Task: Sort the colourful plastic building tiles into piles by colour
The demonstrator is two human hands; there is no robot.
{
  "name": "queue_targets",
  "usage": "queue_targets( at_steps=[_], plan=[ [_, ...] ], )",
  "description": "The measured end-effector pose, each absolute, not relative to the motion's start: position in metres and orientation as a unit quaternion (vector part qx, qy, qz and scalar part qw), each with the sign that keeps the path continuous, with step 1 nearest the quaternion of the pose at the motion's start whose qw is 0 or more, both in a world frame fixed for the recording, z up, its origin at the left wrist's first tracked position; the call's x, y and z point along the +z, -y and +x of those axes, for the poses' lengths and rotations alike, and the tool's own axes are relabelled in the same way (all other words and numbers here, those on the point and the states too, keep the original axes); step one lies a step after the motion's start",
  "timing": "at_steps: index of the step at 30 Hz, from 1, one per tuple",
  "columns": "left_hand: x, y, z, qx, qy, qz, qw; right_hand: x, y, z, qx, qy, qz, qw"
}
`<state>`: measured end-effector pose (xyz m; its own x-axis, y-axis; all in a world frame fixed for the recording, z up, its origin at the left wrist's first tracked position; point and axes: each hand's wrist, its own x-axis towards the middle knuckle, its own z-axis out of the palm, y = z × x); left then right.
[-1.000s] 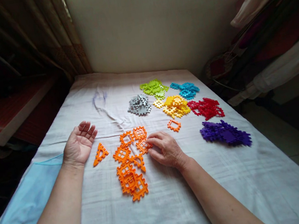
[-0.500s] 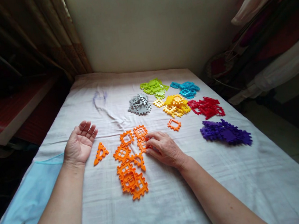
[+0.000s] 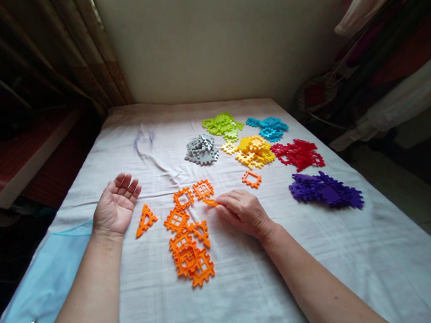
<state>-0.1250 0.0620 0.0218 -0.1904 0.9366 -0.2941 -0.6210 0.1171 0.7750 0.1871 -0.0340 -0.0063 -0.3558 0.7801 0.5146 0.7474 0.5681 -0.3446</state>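
My right hand (image 3: pixel 242 212) pinches an orange interlocking building piece (image 3: pixel 210 203) between thumb and fingers, tilted nearly edge-on. To its left, several orange pieces (image 3: pixel 176 220) lie on the sheet, some square with window frames; a few overlap in a pile (image 3: pixel 191 261). One orange triangle piece (image 3: pixel 146 220) sits apart, close to my left hand (image 3: pixel 115 205). That hand rests palm up with its fingers loosely spread and nothing in it. A lone orange square frame (image 3: pixel 251 179) lies beyond my right hand.
Heaps of similar pieces stand farther back: grey (image 3: pixel 201 150), lime green (image 3: pixel 223 126), blue (image 3: pixel 269 127), yellow (image 3: pixel 255 151), red (image 3: pixel 298 154) and purple (image 3: pixel 326 190). A light blue cloth (image 3: pixel 49 292) with cables covers the left edge. A wall (image 3: pixel 198 41) rises behind the sheet.
My right hand has lifted the orange window piece off the sheet and tipped it, shifting slightly to the right. My left hand has stayed in place.
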Motion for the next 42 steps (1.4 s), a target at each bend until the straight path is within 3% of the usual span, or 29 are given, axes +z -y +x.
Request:
queue_targets(
  at_steps=[5, 8, 15, 29, 39, 42],
  plan=[
    [0.022, -0.062, -0.124, 0.635, -0.441, 0.19, 0.605, -0.006, 0.027, 0.214, -0.014, 0.653, -0.611, 0.448],
    [0.022, -0.062, -0.124, 0.632, -0.447, 0.198, 0.601, -0.009, 0.023, 0.233, 0.008, 0.552, -0.689, 0.47],
    [0.019, -0.064, -0.126, 0.631, -0.45, 0.203, 0.598, -0.019, 0.019, 0.244, 0.04, 0.502, -0.744, 0.438],
    [0.022, -0.062, -0.123, 0.633, -0.456, 0.196, 0.594, -0.019, 0.02, 0.232, -0.092, 0.601, -0.696, 0.382],
    [0.023, -0.063, -0.124, 0.626, -0.458, 0.205, 0.597, -0.006, 0.019, 0.156, 0.043, 0.772, -0.593, 0.223],
    [0.023, -0.063, -0.124, 0.624, -0.46, 0.207, 0.596, -0.005, 0.02, 0.155, 0.061, 0.775, -0.59, 0.218]
  ],
)
